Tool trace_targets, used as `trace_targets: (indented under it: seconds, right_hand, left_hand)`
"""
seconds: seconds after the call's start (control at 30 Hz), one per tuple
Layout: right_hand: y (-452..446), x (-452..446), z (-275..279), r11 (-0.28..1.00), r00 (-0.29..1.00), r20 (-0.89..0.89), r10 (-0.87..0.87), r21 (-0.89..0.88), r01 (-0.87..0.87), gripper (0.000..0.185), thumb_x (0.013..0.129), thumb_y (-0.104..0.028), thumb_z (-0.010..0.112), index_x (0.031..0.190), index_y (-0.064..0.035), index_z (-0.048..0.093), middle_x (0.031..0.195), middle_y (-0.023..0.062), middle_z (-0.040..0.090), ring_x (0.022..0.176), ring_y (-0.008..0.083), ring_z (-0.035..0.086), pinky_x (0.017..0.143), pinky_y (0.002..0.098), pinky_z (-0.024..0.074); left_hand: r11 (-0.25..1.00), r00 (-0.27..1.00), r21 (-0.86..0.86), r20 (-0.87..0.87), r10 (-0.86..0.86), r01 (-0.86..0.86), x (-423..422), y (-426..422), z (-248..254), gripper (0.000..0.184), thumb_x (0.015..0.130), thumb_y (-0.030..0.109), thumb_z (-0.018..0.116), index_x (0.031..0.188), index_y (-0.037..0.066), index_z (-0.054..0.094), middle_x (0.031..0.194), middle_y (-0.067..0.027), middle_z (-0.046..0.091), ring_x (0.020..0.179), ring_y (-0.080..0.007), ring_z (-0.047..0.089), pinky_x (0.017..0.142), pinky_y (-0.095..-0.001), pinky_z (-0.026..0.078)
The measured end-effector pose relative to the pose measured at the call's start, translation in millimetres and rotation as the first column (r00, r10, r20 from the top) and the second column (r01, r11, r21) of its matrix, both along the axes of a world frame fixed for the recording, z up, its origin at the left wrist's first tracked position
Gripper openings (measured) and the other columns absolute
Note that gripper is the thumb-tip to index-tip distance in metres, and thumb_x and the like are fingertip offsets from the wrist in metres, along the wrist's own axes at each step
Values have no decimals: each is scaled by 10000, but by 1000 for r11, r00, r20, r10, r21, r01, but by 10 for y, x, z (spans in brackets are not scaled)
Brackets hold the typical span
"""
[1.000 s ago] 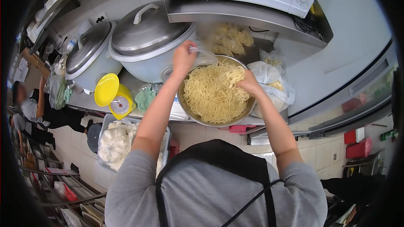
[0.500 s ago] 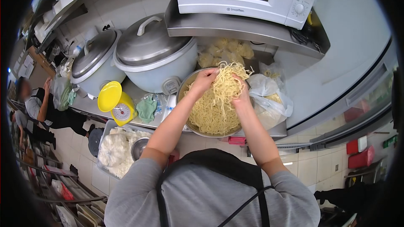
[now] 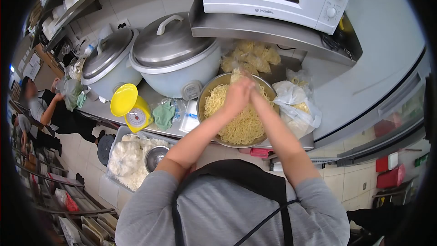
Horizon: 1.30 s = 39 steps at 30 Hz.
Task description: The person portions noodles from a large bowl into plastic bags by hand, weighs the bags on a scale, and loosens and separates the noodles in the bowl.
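A wide metal bowl [image 3: 200, 111] full of yellow noodles [image 3: 241, 127] stands on the counter in front of me. Over its far half my left hand [image 3: 237, 95] and my right hand [image 3: 249, 83] are pressed together, slightly blurred. Both are closed around a small bunch of noodles, part of which shows at the far side of the fingers. My right fingers are partly hidden. Bags of portioned noodles [image 3: 255, 59] lie behind the bowl, and a white plastic bag [image 3: 296, 102] with noodles in it sits to its right.
Left of the bowl are a large rice cooker [image 3: 175, 73], a yellow scale [image 3: 136, 115] and a green cloth [image 3: 164, 115]. Below is a bin of rice [image 3: 141, 148] with a metal bowl [image 3: 156, 157]. A microwave [image 3: 273, 0] rests on the shelf above. A co-worker [image 3: 48, 107] stands far left.
My hands have come together over the bowl. The large loose bunch of noodles held up between them no longer shows; only a small part sticks out. The co-worker's arms have lowered toward a plastic bag.
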State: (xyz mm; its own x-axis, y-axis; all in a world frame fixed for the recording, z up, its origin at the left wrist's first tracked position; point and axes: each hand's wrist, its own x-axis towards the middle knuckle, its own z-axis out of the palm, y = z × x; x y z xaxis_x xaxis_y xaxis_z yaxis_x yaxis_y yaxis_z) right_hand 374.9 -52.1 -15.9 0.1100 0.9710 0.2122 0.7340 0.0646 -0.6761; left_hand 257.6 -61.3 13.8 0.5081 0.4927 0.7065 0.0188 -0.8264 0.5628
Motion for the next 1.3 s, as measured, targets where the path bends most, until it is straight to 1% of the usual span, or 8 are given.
trace_targets:
  seconds: [0.1,0.3,0.37,0.43,0.67,0.83,1.1,1.3]
  right_hand:
    - [-237,-266,582,963,982,-191,4,-264,-56,349,758,-39,513,1099,14,461,1039,186,523,995,253,502,845,300,399]
    - [-101,-484,572,997,876,482,-21,-54,54,189,771,-119,517,889,-1,606,962,193,601,911,333,579,739,387,468]
    - [-208,-499,861,990,742,662,107,-140,-18,176,758,-101,507,887,-20,595,921,173,609,864,317,600,703,390,488]
    - [-283,-512,1092,925,624,752,211,-360,122,262,736,-155,575,964,-25,574,943,141,614,888,289,600,721,382,489]
    - [-494,-265,607,968,702,711,31,-195,156,545,654,-254,713,1091,-59,452,1082,100,493,911,287,572,747,386,477]
    - [-245,-13,312,995,799,594,-92,29,93,391,676,-79,653,1014,-24,466,1004,127,526,854,327,572,696,374,478]
    - [-126,-232,1382,995,970,-226,83,68,-69,301,635,8,609,927,-1,534,838,84,543,686,138,590,602,259,474]
    - [459,-453,305,947,916,343,207,-304,-100,136,687,-142,586,748,-27,622,780,169,615,694,248,602,639,325,484]
  left_hand:
    - [993,992,-19,46,114,-114,-29,486,129,112,757,50,530,800,-2,619,773,-176,587,735,-350,563,672,-408,450]
    - [988,988,3,-13,157,-157,-162,811,81,128,741,25,565,851,-5,624,661,-120,568,560,-212,543,534,-309,430]
    - [719,997,-692,11,-71,58,-229,936,24,125,729,2,566,840,1,622,673,-71,584,598,-169,565,534,-288,448]
    - [606,986,-778,121,-114,166,-345,922,76,177,741,-19,560,912,-2,604,682,-30,562,578,-86,518,507,-225,425]
    - [442,923,-842,156,-351,311,-590,672,239,171,744,-3,566,907,23,611,709,-21,574,563,-101,511,516,-221,424]
    - [843,817,-538,-488,-307,-5,-746,790,111,266,716,-22,514,942,30,643,830,-18,600,619,-62,515,524,-222,436]
    - [623,892,-766,-159,-422,158,-806,887,103,600,703,-51,465,1290,54,392,924,-62,598,578,-85,539,566,-228,486]
    - [443,878,-843,71,-474,307,-827,834,175,612,716,-57,466,1311,14,336,906,-80,583,582,-81,547,576,-215,494]
